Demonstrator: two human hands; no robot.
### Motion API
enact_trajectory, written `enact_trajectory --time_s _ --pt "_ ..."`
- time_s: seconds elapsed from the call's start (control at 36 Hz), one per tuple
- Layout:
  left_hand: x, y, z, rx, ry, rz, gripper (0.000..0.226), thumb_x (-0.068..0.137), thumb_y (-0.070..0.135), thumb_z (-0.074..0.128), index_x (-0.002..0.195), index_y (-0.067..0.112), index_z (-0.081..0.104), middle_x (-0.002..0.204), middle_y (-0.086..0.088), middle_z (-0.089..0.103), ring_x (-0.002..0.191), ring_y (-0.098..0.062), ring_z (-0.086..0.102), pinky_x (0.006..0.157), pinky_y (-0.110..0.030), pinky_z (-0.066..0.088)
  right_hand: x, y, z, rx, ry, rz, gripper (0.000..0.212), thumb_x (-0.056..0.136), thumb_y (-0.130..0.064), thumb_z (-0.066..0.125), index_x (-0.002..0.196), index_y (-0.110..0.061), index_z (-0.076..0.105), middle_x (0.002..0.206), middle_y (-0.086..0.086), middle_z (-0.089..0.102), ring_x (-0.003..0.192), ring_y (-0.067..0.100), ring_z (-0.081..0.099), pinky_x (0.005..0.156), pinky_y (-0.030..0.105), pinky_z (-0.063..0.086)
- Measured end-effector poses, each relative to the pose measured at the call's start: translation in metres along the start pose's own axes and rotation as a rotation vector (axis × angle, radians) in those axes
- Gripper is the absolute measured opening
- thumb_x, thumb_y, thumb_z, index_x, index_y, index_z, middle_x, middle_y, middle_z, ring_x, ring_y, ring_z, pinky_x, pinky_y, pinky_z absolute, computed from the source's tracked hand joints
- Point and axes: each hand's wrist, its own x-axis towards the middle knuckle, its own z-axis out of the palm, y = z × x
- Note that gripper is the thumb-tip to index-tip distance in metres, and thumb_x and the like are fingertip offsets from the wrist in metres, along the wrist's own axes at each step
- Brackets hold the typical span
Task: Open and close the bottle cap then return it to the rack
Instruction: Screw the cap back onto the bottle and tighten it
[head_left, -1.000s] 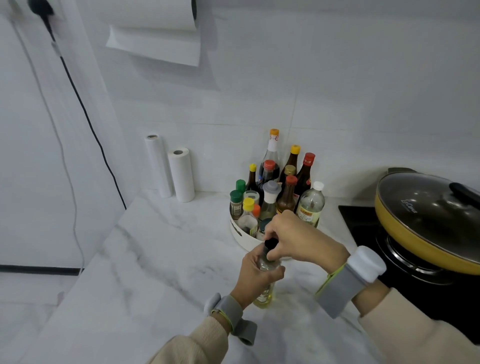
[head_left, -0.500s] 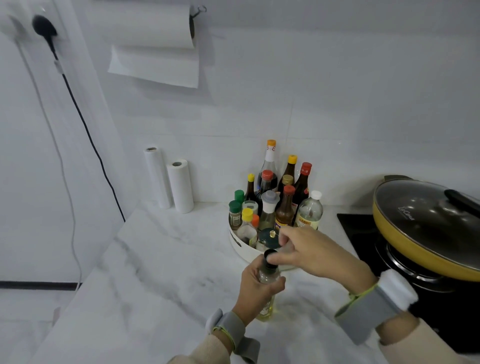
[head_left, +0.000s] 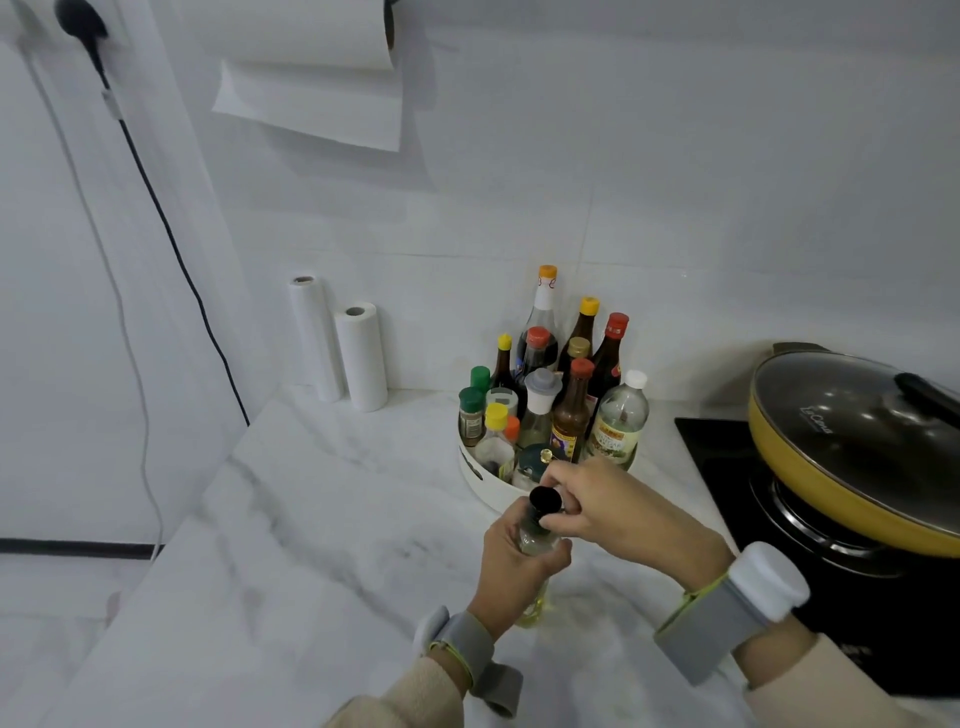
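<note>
A clear bottle (head_left: 535, 608) of pale yellow liquid stands upright on the marble counter, just in front of the round white rack (head_left: 480, 480). My left hand (head_left: 514, 564) is wrapped around the bottle's upper body. My right hand (head_left: 618, 506) pinches the black cap (head_left: 545, 503) at the bottle's neck with its fingertips. Whether the cap sits tight on the neck or loose is hidden by my fingers. The rack holds several other bottles and jars with coloured caps.
A yellow pan with a glass lid (head_left: 857, 441) sits on a black cooktop (head_left: 727, 467) at the right. Two white paper rolls (head_left: 343, 353) stand against the back wall at the left. A black cable (head_left: 171, 239) hangs down the left wall.
My right hand shifted off the top of the cap to its right side, so the black cap top now shows. The bottle stayed in place in my left hand.
</note>
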Motion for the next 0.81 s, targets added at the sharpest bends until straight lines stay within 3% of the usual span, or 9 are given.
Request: enact_trajectory --time_s 0.08,0.25,0.33,0.42,0.53,0.67,0.75,0.81 --pt "-0.001 0.001 0.001 0.015 0.006 0.011 0.034 0.069 0.010 0.070 0.103 0.010 0.066 0.095 -0.017 0.070 0.083 -0.028 0.064 0.077 -0.034 0.054 0.000 0.000 0.000 -0.039 -0.001 -0.006 0.023 0.085 -0.029 0.066 0.101 -0.016 0.057 0.059 -0.011 0.046 0.057 0.010 0.046 0.052 0.027 0.033" --pt "0.006 0.003 -0.008 -0.030 -0.094 -0.054 0.038 0.064 0.011 0.072 0.101 0.011 0.067 0.092 -0.005 0.071 0.084 -0.018 0.064 0.077 -0.028 0.054 0.001 0.006 -0.008 -0.393 -0.007 -0.220 0.027 0.088 -0.047 0.046 0.101 -0.025 0.041 0.086 0.001 0.061 0.073 0.025 0.056 0.063 0.045 0.049" --pt "0.010 0.004 -0.012 -0.026 -0.123 -0.070 0.041 0.062 0.010 0.070 0.103 0.011 0.065 0.092 -0.002 0.070 0.084 -0.014 0.063 0.077 -0.024 0.053 0.012 0.011 -0.013 -0.465 -0.055 -0.331 0.031 0.090 -0.049 0.043 0.103 -0.021 0.044 0.086 0.002 0.057 0.073 0.024 0.053 0.062 0.045 0.047" --pt "0.013 0.005 -0.011 -0.028 -0.124 -0.072 0.041 0.061 0.005 0.070 0.101 0.015 0.066 0.088 0.003 0.070 0.081 -0.009 0.063 0.073 -0.021 0.053 0.021 0.016 -0.012 -0.402 -0.095 -0.334 0.029 0.092 -0.048 0.045 0.091 -0.019 0.043 0.081 0.001 0.051 0.070 0.020 0.044 0.063 0.044 0.045" --pt "0.012 0.001 -0.007 -0.024 -0.068 -0.049 0.039 0.065 -0.005 0.068 0.101 0.010 0.065 0.087 0.009 0.074 0.084 -0.009 0.066 0.075 -0.020 0.055 0.024 0.017 0.003 -0.268 -0.007 -0.259 0.033 0.090 -0.048 0.048 0.073 -0.023 0.035 0.070 -0.004 0.044 0.064 0.017 0.040 0.058 0.041 0.038" --pt "0.010 -0.007 0.002 0.042 0.094 -0.008 0.036 0.059 0.008 0.077 0.093 0.005 0.065 0.090 -0.007 0.073 0.087 -0.018 0.067 0.079 -0.029 0.056 0.017 0.009 0.032 -0.200 0.263 0.033 0.044 0.079 -0.062 0.034 0.063 -0.021 0.040 0.060 -0.003 0.047 0.058 0.021 0.044 0.052 0.034 0.030" --pt "0.009 -0.007 0.013 0.122 0.145 0.028 0.042 0.067 0.014 0.083 0.102 0.027 0.063 0.096 0.002 0.074 0.091 -0.011 0.067 0.079 -0.024 0.056 0.011 -0.005 0.047 -0.151 0.439 0.276 0.041 0.086 -0.056 0.045 0.066 -0.020 0.044 0.064 0.001 0.054 0.062 0.023 0.049 0.050 0.031 0.025" --pt "0.007 -0.006 0.019 0.191 0.192 0.046 0.045 0.070 0.021 0.082 0.101 0.044 0.058 0.098 0.010 0.072 0.092 -0.007 0.066 0.078 -0.020 0.056 0.007 -0.011 0.052 -0.136 0.437 0.369 0.039 0.089 -0.054 0.046 0.070 -0.020 0.047 0.067 0.000 0.053 0.065 0.020 0.048 0.047 0.026 0.023"
